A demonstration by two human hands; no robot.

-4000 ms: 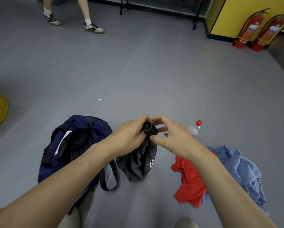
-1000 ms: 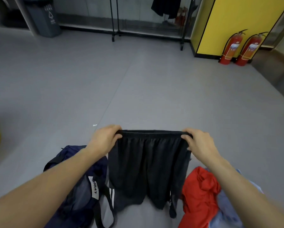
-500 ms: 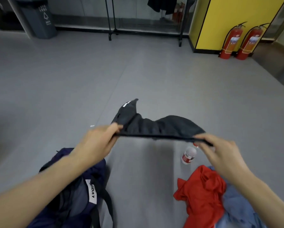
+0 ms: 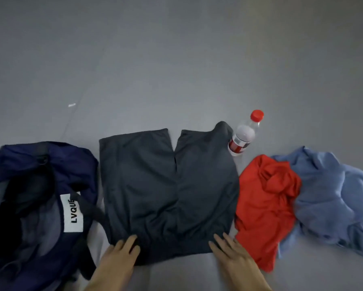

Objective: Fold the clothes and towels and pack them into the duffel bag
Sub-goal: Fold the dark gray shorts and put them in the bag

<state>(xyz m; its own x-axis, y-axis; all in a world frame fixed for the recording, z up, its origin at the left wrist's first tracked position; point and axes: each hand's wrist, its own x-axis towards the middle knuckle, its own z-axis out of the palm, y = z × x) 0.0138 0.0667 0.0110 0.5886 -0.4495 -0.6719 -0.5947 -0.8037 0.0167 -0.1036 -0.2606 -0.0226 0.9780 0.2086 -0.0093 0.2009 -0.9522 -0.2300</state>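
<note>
While both hands press the waistband flat, the task stands at an early stage: no garment in view is folded, and the bag's dark interior does not show whether anything is packed.

1. Grey floor: fills the frame and carries every item.
2. Navy duffel bag: lower left of the frame, lying open, with a white label showing.
3. Black shorts: centre of the frame, spread flat just beside the bag. The legs point to the top of the frame and the waistband to the bottom. One hem corner at the upper right is turned up.
4. Blue garment: right edge, crumpled.
5. Red garment: crumpled between the shorts and the blue garment, touching both.
6. Left hand: fingers straight, resting flat on the lower-left waistband corner, gripping nothing.
7. Right hand: fingers straight, flat on the lower-right corner, gripping nothing.
8. Water bottle: red cap, lying just beside the turned-up hem.

Remaining work, by judgement: fold and pack the shorts, then the red and blue garments.
</note>
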